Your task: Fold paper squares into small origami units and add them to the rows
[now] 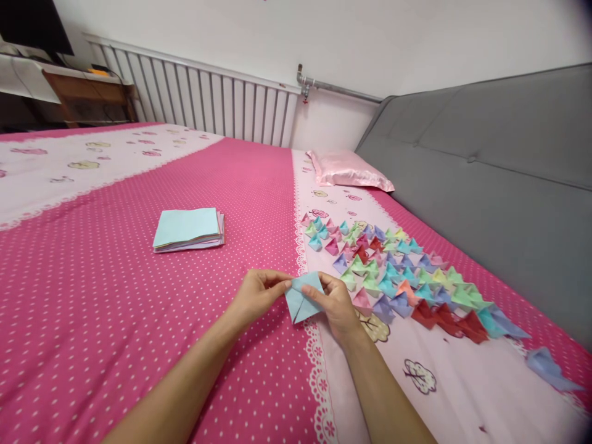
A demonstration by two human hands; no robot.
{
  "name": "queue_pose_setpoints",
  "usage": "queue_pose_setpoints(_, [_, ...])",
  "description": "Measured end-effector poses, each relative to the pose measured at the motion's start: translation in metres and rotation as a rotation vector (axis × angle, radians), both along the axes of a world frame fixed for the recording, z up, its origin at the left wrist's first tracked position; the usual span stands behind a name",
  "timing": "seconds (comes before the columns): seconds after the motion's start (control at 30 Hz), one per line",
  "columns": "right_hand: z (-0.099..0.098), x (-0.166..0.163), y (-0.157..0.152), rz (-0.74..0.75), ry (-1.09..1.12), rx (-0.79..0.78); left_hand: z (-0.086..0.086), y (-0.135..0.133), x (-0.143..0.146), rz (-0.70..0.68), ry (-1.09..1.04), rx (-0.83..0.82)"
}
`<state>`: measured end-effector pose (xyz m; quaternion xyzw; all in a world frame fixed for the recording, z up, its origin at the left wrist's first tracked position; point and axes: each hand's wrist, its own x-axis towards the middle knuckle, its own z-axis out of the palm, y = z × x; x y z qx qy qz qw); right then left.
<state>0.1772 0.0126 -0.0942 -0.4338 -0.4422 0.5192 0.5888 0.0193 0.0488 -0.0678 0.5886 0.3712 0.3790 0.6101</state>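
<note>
A light blue sheet of folded paper (301,301) is held up between both hands, over the bed's lace-patterned strip. It is folded into a small square with creases meeting near its middle. My left hand (261,293) pinches its left corner between thumb and fingers. On the right side, my right hand (333,302) grips it with the thumb on top and the fingers behind. To the right lie many folded paper boats (407,277) in rows, in blue, green, red, pink and purple. A stack of paper sheets (189,229), pale blue on top, rests to the left.
The pink dotted bedspread (250,185) spreads under everything. A pink satin pillow (349,169) lies at the far end, beside a grey padded headboard (485,148). A white radiator (208,92) runs along the wall. At the far left, a monitor (34,24) stands on a desk.
</note>
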Motion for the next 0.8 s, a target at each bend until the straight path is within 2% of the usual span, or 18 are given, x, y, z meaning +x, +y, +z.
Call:
queue_pose_setpoints(0.13, [-0.0009,0.0004,0.0004,0.011,0.028,-0.031,-0.0007,0.0012,0.0006,0.013,0.003,0.023])
queue_pose_setpoints(0.37, [-0.0020,-0.0010,0.0013,-0.019,0.059,-0.065,-0.0001,0.0012,0.0010,0.102,-0.080,-0.117])
queue_pose_setpoints(0.6, [0.0002,-0.0022,-0.0003,-0.013,0.049,-0.046,0.0038,-0.0029,0.0003,0.048,-0.047,-0.045])
queue_pose_setpoints(0.8, [0.0026,-0.0013,-0.0030,0.083,0.009,-0.045,0.0024,-0.0035,0.0019,0.082,-0.019,-0.050])
